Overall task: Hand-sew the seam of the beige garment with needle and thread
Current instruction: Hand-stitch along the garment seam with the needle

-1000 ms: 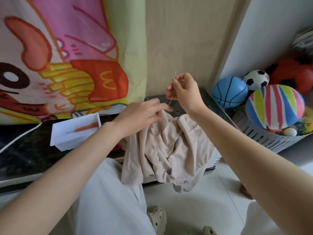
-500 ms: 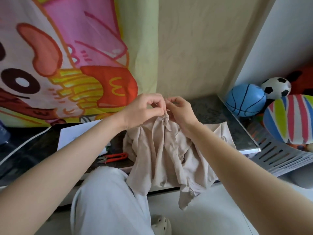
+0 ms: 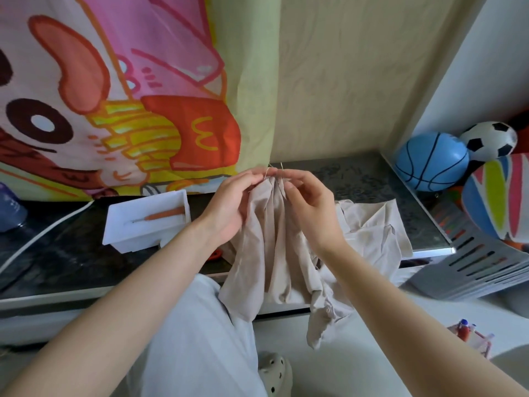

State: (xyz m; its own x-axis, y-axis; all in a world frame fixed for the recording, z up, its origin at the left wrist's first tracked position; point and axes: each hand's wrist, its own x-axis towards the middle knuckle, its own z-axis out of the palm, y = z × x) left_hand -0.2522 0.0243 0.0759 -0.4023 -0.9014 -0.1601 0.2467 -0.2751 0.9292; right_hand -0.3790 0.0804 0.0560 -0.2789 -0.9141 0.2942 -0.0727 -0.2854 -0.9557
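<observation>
**Beige cloth gathered up as a stitch is set**

Head view: The beige garment (image 3: 269, 253) is seen lifted at its top edge above the dark surface (image 3: 71, 253). The rest of it is draped over the surface's front edge and hangs down toward the floor beside the person's knee. The bunched top edge is pinched by the curled fingers of the left hand (image 3: 229, 204). The right hand (image 3: 309, 207) is held just beside it, and its thumb and forefinger appear to be closed on the needle (image 3: 282, 167) where it meets the fold. The exact grip cannot be made out. A pale thread (image 3: 266, 173) is faintly visible between the two hands.

Several risks can be judged from here. A fingertip could be pricked, since the needle's end stands up close to both hands. Extra layers could be caught in the stitch, because the cloth is so tightly gathered. The hanging weight could also drag the seam out of the pinch.

The fabric is thin, soft and heavily creased, and it falls in long folds. A white tray (image 3: 120, 233) holding an orange-handled tool (image 3: 163, 215) is set near the left forearm.
</observation>
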